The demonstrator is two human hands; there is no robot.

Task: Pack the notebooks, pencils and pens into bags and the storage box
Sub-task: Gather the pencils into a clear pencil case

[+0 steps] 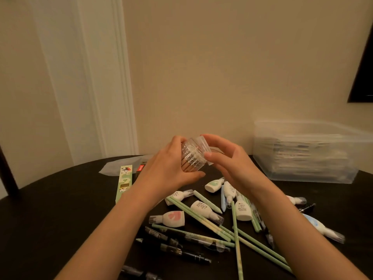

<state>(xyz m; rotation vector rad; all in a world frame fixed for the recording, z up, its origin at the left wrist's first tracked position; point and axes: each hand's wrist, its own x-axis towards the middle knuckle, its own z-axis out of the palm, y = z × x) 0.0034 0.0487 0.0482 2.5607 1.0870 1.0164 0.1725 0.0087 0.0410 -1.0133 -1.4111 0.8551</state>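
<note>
Above the dark table (60, 209), my left hand (169, 168) grips a clear plastic tube (190, 158) with pencils inside. My right hand (228, 160) pinches the clear round cap (203, 141) at the tube's top end. Below the hands lie several green pencils (236, 235), black pens (181, 247) and white correction tape dispensers (201, 209), scattered on the table. A clear storage box (306, 152) with stacked items inside stands at the back right.
A long green patterned pencil box (123, 183) lies left of the hands, with a small red-labelled box (140, 168) and a clear plastic bag (121, 165) behind it. The wall stands close behind the table. A dark panel (363, 67) is at the upper right.
</note>
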